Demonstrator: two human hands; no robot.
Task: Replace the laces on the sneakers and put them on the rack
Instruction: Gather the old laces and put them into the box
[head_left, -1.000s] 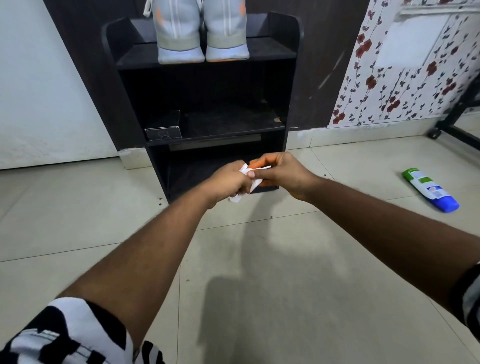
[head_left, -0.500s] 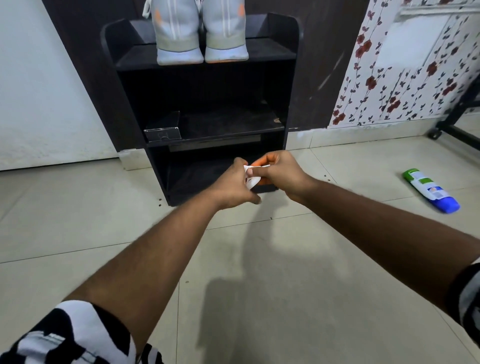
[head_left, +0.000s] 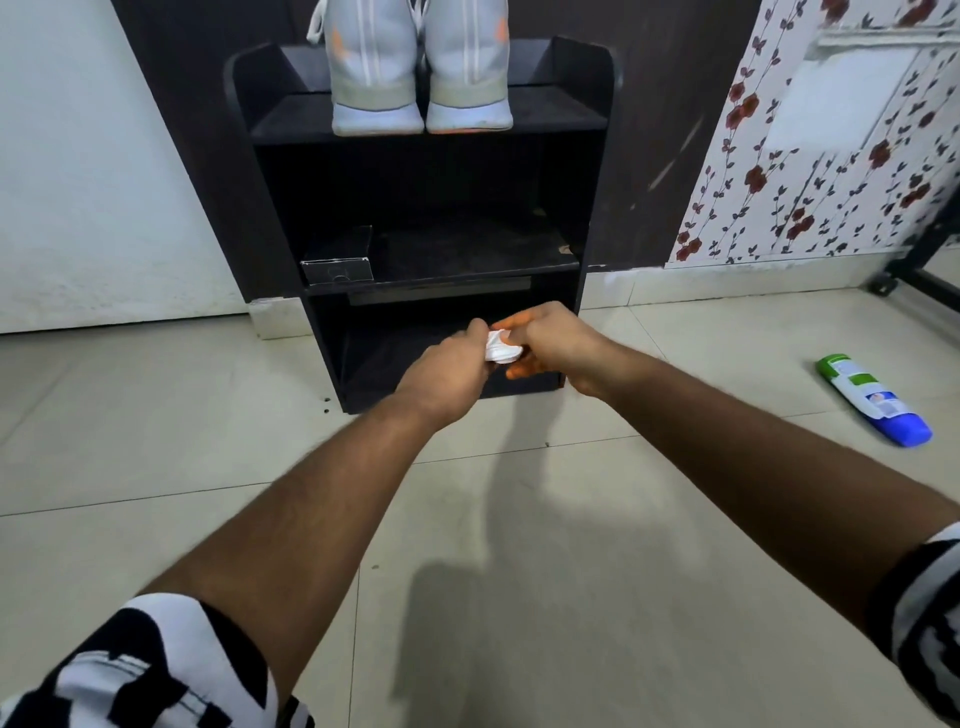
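Both hands meet before the rack's (head_left: 597, 156) lowest opening: left hand (head_left: 449, 371) and right hand (head_left: 550, 343) have fingers curled tight on a bunched white lace (head_left: 501, 353) between them. Farther up, the sneakers (head_left: 421, 67) stand heels-out on the rack's top shelf.

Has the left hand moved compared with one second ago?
Yes. The left hand went slightly right and up against the rack, closing over the white bundle.
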